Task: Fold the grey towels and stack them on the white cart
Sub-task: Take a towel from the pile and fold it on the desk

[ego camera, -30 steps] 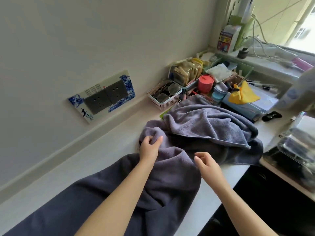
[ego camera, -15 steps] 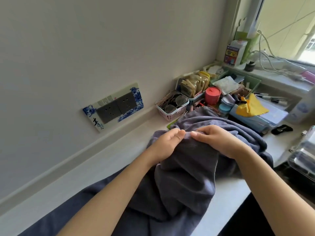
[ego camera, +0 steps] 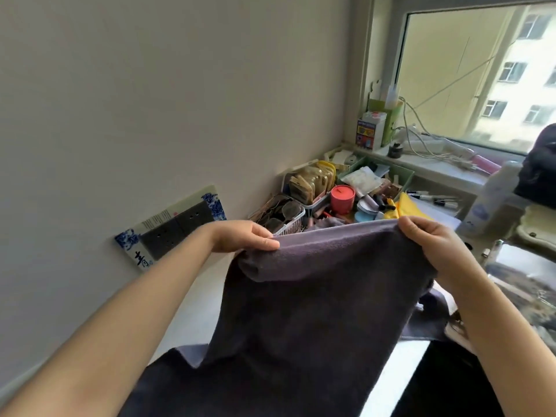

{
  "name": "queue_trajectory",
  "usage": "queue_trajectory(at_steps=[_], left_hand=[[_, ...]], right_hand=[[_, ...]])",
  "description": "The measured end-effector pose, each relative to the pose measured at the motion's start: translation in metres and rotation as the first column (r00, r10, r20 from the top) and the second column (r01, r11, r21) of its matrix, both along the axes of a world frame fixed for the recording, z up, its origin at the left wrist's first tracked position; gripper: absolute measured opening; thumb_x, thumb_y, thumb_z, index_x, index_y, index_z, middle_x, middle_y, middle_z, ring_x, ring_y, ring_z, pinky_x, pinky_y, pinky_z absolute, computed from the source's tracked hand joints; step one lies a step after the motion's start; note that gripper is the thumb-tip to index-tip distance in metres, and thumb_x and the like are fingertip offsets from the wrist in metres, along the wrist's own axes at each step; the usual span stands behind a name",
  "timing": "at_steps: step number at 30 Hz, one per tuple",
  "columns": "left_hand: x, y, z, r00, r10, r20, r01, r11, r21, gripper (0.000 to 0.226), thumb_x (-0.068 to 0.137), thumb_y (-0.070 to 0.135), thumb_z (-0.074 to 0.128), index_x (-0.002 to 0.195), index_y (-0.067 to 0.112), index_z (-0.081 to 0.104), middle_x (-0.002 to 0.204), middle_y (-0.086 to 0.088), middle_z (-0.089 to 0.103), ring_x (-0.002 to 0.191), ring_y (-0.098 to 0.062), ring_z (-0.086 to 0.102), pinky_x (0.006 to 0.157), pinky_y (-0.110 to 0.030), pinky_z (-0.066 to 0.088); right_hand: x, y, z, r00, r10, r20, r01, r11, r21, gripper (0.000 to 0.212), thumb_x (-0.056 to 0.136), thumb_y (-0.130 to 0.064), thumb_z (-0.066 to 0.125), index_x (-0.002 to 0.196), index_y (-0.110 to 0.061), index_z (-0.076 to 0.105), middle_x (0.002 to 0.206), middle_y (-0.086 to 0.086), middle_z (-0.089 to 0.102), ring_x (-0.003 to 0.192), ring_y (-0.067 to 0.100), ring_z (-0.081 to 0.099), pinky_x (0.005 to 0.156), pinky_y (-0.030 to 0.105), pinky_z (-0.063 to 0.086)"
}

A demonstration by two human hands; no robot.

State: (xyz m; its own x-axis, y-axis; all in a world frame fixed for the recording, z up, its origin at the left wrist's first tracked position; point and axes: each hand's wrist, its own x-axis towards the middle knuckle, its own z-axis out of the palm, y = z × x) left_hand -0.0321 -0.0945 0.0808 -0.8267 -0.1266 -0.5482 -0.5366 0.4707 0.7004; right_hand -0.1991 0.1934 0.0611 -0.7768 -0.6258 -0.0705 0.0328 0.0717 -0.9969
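A grey towel (ego camera: 316,302) hangs lifted in front of me, its top edge stretched between both hands. My left hand (ego camera: 243,236) pinches the left corner of that edge. My right hand (ego camera: 427,239) grips the right corner. The towel's lower part drapes down onto the white counter (ego camera: 192,314). Part of another grey towel (ego camera: 430,323) shows behind it at the right. The white cart is not in view.
Baskets of small items (ego camera: 288,215), a pink jar (ego camera: 343,198) and a yellow cloth (ego camera: 406,206) crowd the counter's far end. A socket plate (ego camera: 171,227) sits on the wall. Boxes and cables lie on the windowsill (ego camera: 427,158).
Both hands took hold of the towel's edge, moved apart and raised it off the counter. The view has tilted upward toward the window.
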Motion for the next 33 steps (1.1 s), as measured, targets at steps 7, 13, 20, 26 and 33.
queue_trajectory(at_steps=[7, 13, 20, 26, 33], left_hand=[[-0.049, -0.031, 0.025, 0.957, 0.211, -0.197, -0.255, 0.937, -0.238, 0.016, 0.088, 0.028, 0.064, 0.075, 0.018, 0.065, 0.073, 0.001, 0.055, 0.073, -0.012, 0.051, 0.053, -0.019, 0.046], [-0.087, -0.010, 0.025, 0.741, 0.347, -0.574, -0.555, 0.798, -0.234, 0.027, 0.083, 0.034, 0.070, 0.087, 0.008, 0.071, 0.069, 0.001, 0.059, 0.061, -0.010, 0.049, 0.058, -0.022, 0.038], [-0.071, -0.007, 0.016, 0.742, 0.407, -0.532, -0.520, 0.851, -0.074, 0.030, 0.086, 0.037, 0.065, 0.078, 0.008, 0.064, 0.071, -0.004, 0.054, 0.067, -0.013, 0.047, 0.060, -0.023, 0.036], [0.013, -0.024, 0.020, 0.706, 0.449, -0.548, -0.525, 0.851, 0.021, 0.030, 0.088, 0.037, 0.062, 0.068, 0.016, 0.063, 0.073, -0.002, 0.063, 0.074, -0.014, 0.056, 0.079, -0.029, 0.042], [0.170, -0.029, 0.024, 0.383, 0.784, -0.488, -0.551, 0.618, 0.561, 0.028, 0.097, 0.026, 0.047, 0.081, 0.008, 0.060, 0.075, -0.004, 0.069, 0.075, -0.015, 0.063, 0.076, -0.022, 0.053]], right_hand=[[-0.014, 0.011, -0.004, 0.994, -0.108, -0.022, 0.108, 0.994, -0.020, 0.075, 0.031, -0.084, 0.070, 0.079, -0.027, 0.074, 0.069, 0.001, 0.069, 0.069, 0.018, 0.061, 0.067, 0.031, 0.049], [-0.007, 0.012, 0.003, 0.981, -0.192, -0.007, 0.192, 0.981, -0.009, 0.053, 0.067, -0.065, 0.066, 0.084, -0.016, 0.074, 0.073, 0.005, 0.069, 0.075, 0.022, 0.060, 0.074, 0.038, 0.047], [0.004, 0.011, -0.004, 0.983, -0.163, 0.090, 0.160, 0.986, 0.035, 0.026, 0.088, -0.036, 0.059, 0.086, -0.013, 0.070, 0.063, 0.002, 0.069, 0.060, 0.016, 0.062, 0.056, 0.027, 0.050], [0.075, -0.027, 0.003, 0.964, 0.119, 0.239, -0.102, 0.991, -0.081, 0.023, 0.092, -0.026, 0.054, 0.086, -0.012, 0.071, 0.073, 0.009, 0.072, 0.061, 0.015, 0.067, 0.053, 0.023, 0.053], [0.226, -0.084, 0.011, 0.803, 0.485, 0.347, -0.423, 0.873, -0.244, 0.023, 0.079, -0.028, 0.058, 0.080, -0.008, 0.069, 0.074, 0.011, 0.067, 0.065, 0.017, 0.064, 0.059, 0.022, 0.051]])
